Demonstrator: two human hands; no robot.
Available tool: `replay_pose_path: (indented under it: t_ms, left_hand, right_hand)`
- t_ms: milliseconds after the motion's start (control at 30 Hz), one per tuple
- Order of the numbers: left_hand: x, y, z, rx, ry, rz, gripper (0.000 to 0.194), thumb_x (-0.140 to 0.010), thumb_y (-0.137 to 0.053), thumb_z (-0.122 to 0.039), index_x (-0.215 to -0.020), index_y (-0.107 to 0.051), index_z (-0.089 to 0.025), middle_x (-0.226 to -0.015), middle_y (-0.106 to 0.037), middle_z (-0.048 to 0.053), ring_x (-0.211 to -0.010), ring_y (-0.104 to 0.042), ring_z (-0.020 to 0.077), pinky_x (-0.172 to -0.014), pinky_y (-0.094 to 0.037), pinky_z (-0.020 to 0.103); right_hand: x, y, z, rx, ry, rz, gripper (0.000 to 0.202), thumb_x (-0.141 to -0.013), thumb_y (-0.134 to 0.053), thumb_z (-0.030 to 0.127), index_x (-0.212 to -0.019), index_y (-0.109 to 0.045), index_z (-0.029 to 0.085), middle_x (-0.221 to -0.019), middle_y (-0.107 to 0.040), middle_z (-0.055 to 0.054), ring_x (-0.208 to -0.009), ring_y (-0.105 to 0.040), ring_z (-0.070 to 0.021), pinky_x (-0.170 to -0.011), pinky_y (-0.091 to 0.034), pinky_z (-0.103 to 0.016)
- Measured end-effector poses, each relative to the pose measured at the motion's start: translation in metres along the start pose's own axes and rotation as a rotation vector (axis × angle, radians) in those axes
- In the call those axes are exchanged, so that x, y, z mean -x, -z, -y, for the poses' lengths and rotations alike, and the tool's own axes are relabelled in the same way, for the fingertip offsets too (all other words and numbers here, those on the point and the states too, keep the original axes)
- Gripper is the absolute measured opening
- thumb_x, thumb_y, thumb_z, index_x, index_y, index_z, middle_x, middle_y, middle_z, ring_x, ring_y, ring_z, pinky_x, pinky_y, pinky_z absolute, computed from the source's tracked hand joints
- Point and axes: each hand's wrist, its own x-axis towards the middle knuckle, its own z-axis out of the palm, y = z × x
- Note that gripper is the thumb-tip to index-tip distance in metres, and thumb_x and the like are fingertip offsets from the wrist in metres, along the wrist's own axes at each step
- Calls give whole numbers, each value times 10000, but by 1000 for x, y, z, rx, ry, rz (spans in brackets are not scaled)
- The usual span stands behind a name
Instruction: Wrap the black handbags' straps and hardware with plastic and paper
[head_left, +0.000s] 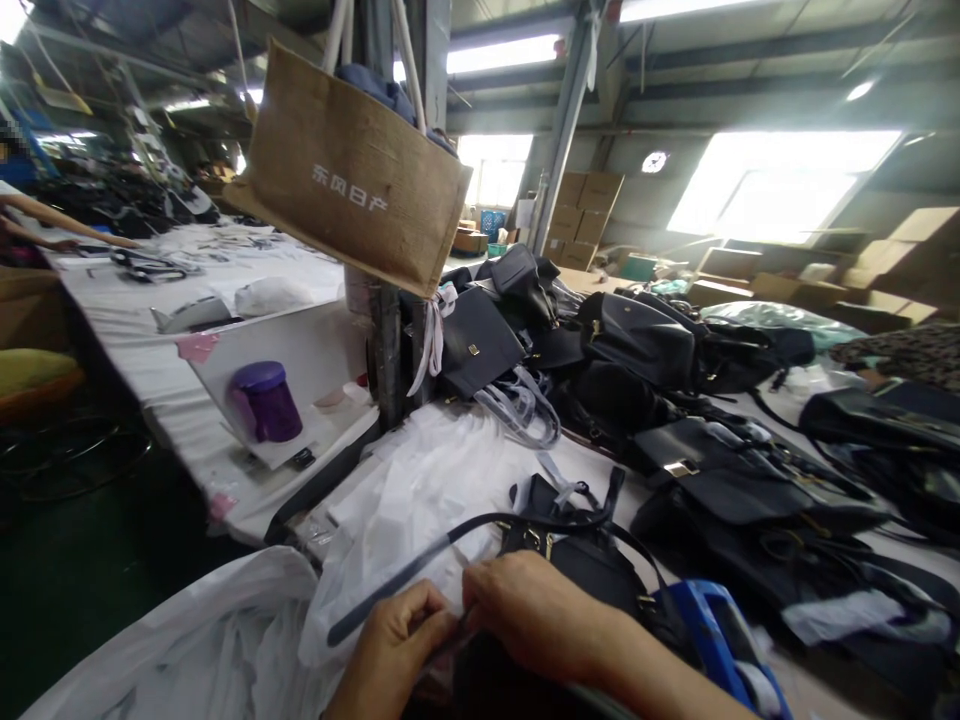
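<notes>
At the bottom centre, my left hand [401,640] pinches a thin dark strap between thumb and fingers. My right hand [529,605] is closed right beside it on the same dark piece, most of which the fingers hide. Just beyond my hands lies a black bag [592,560] with gold buckles. A long black strap [412,570] curves from it to the left, its far part wrapped in clear film. Whether this is the piece in my fingers I cannot tell. A dark shape below my hands is partly cut off.
White wrapping sheets [420,480] are heaped ahead, with a white sack [202,640] at lower left. Black bags [637,335] pile up on the right. A blue tape dispenser [712,630] stands near my right forearm. A tan tote [352,170] hangs from a post; a purple jar [266,400] is left.
</notes>
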Motion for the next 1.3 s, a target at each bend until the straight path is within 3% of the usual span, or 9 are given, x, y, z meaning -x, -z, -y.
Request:
replay_pose_path:
  t_ms: [100,267,367,500,600,800,900,1067,1300]
  left_hand:
    - [-3,12,1,-237,-20,-61,302,-897,-523,-415,-718,-585,-180,-623,-554,-24,-598,-531,155,-577,-380,250]
    - [-18,24,1,-704,-259,-203,256,-950,-438,-292,-760,-589,-208,-818,-616,22,-808,-590,201,-749,-418,310]
    - [-30,26,7,-837,-363,-237,235,-947,-437,-246,-799,-616,-210,-1064,-619,75,-1033,-561,241,-914,-414,385]
    - [-42,31,16,-956,-358,-222,206,-917,-488,-216,-772,-634,-206,-1222,-595,100,-1166,-500,285,-989,-385,462]
    - [-45,33,16,-945,-335,-175,161,-903,-514,-204,-803,-639,-204,-1123,-634,89,-1075,-547,273,-931,-420,441]
    - [-43,29,5,-783,-269,-116,178,-906,-508,-228,-776,-629,-210,-927,-657,52,-941,-591,240,-845,-439,366]
    - [-38,27,0,-691,-289,-115,193,-915,-506,-262,-767,-621,-216,-895,-653,41,-927,-596,228,-846,-431,338]
    - [-23,21,-10,-499,-313,-35,229,-936,-487,-321,-793,-630,-215,-831,-639,17,-830,-611,187,-777,-437,272]
    - [2,4,-28,-217,-123,-164,200,-855,-619,-399,-828,-662,-206,-804,-704,5,-790,-645,189,-722,-459,241]
  right_hand:
    - [-20,2,-21,-20,-61,-11,192,-921,-533,347,-965,-650,201,-865,-721,-45,-828,-687,-195,-610,-388,-234]
    - [-64,-13,-53,176,-153,-101,222,-890,-574,240,-1096,-617,168,-1069,-683,-109,-957,-665,-237,-726,-453,-283]
    - [-84,-32,-58,232,-164,-51,314,-819,-662,253,-1088,-624,96,-1018,-687,-180,-945,-661,-316,-742,-479,-362]
    - [-91,-45,-61,276,-127,8,182,-808,-641,206,-940,-675,86,-935,-703,-188,-881,-670,-335,-727,-481,-400]
    - [-86,-40,-64,281,-88,0,124,-830,-605,197,-885,-678,113,-910,-705,-157,-869,-664,-315,-721,-463,-390]
    - [-66,-17,-58,235,-28,-81,149,-850,-641,327,-879,-636,181,-931,-691,-65,-912,-616,-240,-781,-401,-337]
    - [-52,-8,-50,210,-3,-111,94,-874,-611,273,-893,-597,183,-902,-692,-47,-873,-619,-212,-788,-376,-318]
    - [-24,8,-35,229,21,-107,54,-920,-487,158,-937,-530,185,-859,-684,-36,-769,-648,-180,-670,-360,-289]
    - [21,38,-15,233,43,-194,55,-907,-500,158,-904,-522,208,-827,-667,-9,-706,-633,-163,-582,-305,-273]
